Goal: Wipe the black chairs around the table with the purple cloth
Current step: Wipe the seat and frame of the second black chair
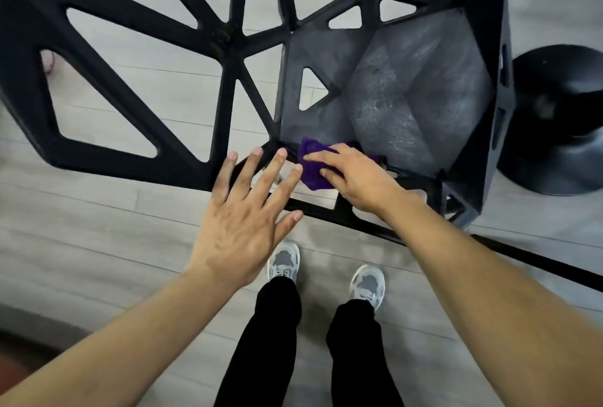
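Observation:
A black chair (408, 86) with triangular cut-outs stands right in front of me, its dusty grey seat seen from above. My right hand (352, 175) presses the purple cloth (313, 165) with straight fingers against the near top edge of the chair's frame. My left hand (244, 211) hovers with fingers spread beside it, over the black frame bar to the left of the cloth. Most of the cloth is hidden under my right hand.
A second black lattice frame (107, 80) fills the upper left. A round black table base (558, 119) stands on the floor at the right. Grey wood-plank floor (98, 227) lies below, with my grey shoes (284, 263) close to the chair.

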